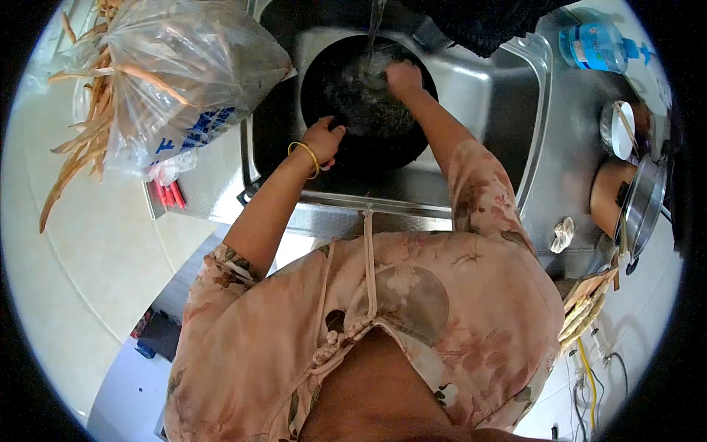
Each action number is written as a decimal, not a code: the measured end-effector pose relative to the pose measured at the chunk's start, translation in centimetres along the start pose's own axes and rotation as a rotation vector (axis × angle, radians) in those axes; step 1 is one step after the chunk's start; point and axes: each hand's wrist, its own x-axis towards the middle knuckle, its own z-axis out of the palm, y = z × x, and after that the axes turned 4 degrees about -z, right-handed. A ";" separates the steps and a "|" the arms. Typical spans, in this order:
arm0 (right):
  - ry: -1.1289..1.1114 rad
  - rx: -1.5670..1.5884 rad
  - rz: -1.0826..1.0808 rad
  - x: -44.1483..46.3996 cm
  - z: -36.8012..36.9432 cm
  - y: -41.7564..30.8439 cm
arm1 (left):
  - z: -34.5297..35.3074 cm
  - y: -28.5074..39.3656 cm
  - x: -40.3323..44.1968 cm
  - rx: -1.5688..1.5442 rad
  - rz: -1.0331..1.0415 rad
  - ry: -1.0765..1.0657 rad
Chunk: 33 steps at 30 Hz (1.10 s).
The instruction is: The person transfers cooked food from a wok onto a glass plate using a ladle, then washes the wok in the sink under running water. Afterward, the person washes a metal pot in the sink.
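A large black wok (324,85) sits in the stainless steel sink (486,110). Water (377,22) runs down from above into it, and its inside looks wet. My left hand (324,141), a yellow bangle on its wrist, is closed on the wok's near left edge, where a dark stub like a handle shows by the thumb. Inside the wok, beside the stream, my right hand (403,79) has its fingers curled down. Whatever lies under those fingers is hidden by the hand and the splashing water.
Left of the sink, a clear plastic bag (191,66) with long dried brown strips leans over its edge. At the right stand a blue-tinted pump bottle (598,48), a white bowl (617,130) and a metal pot (648,199). A crumpled white cloth (563,234) lies nearby. Dark fabric (486,22) hangs at the top.
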 end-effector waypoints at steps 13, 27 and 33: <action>0.475 1.215 0.238 -4.3 4.0 -1.2 | 0.2 -1.5 -6.4 0.479 0.366 0.496; 0.495 0.315 -0.143 -4.0 0.9 -3.0 | 0.9 -0.3 -10.3 -0.346 0.144 -0.039; 0.839 0.166 -0.103 -5.4 0.0 -4.3 | 1.6 1.2 -11.2 -0.335 0.176 -0.026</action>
